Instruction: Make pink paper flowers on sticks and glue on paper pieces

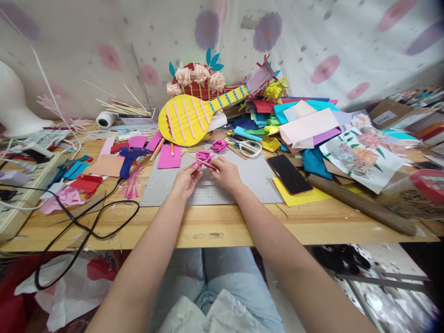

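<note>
My left hand [187,180] is closed in a pinch on a small pink paper piece [197,163] over the grey cutting mat [243,182]. Facing it, my right hand [225,174] grips a thin wooden stick [192,157], which slants up to the left across the pink paper. Just beyond my fingertips lies a magenta paper flower [204,156], partly hidden by the stick. A second magenta paper flower [219,146] rests a little farther back. To the left, a magenta paper sheet [169,157] lies on the mat's edge.
A blue glue gun [130,159] with a black cord stands left among paper scraps. Behind are a yellow paper lute [185,120] and white-handled scissors [250,149]. A phone [289,174] lies on yellow paper at right, near a wooden rolling pin [360,206] and stacked coloured papers.
</note>
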Demonstrator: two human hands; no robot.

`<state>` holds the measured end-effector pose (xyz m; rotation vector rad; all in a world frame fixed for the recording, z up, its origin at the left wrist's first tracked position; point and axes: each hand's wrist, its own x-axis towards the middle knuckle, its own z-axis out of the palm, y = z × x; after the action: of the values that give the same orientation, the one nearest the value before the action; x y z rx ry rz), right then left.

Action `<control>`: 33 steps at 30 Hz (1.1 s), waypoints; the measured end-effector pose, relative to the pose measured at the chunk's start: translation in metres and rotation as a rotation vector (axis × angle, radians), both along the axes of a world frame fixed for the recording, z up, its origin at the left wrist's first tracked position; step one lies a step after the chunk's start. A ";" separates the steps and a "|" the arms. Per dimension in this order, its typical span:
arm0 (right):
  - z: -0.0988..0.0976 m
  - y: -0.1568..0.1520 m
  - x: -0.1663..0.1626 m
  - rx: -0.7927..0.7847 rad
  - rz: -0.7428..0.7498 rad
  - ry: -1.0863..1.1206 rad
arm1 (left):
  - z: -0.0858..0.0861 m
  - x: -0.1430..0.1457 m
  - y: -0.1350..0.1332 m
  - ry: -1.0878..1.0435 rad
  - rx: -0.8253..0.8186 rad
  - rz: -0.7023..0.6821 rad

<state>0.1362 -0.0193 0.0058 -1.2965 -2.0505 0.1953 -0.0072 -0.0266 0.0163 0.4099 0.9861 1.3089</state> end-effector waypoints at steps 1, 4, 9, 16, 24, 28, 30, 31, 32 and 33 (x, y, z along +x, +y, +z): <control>-0.001 0.001 0.000 -0.005 -0.003 0.014 | -0.001 0.000 0.000 0.007 0.010 -0.004; -0.002 0.003 0.001 -0.038 -0.030 0.065 | -0.003 -0.001 0.000 0.035 0.023 -0.017; 0.003 0.003 0.002 -0.135 -0.070 0.095 | -0.004 -0.003 0.001 0.146 0.065 0.094; 0.004 -0.002 0.000 -0.212 0.081 -0.076 | -0.003 -0.005 0.000 0.226 0.197 0.144; 0.006 0.004 0.006 -0.282 -0.025 -0.088 | 0.002 -0.010 0.000 0.173 0.186 -0.026; 0.006 0.006 0.010 -0.327 -0.024 -0.031 | -0.001 -0.010 0.001 0.168 0.241 -0.087; 0.006 0.006 0.010 -0.335 -0.006 -0.003 | -0.004 -0.010 0.002 0.187 0.264 -0.083; 0.006 0.006 0.010 -0.338 0.006 0.009 | -0.005 -0.011 0.003 0.199 0.270 -0.078; 0.006 0.006 0.010 -0.342 0.023 0.021 | -0.006 -0.011 0.003 0.210 0.272 -0.071; 0.005 0.005 0.009 -0.346 0.044 0.032 | -0.006 -0.011 0.003 0.218 0.272 -0.063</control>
<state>0.1454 -0.0139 0.0111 -1.4391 -2.0811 0.6095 -0.0178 -0.0237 0.0100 0.8003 0.9680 1.3652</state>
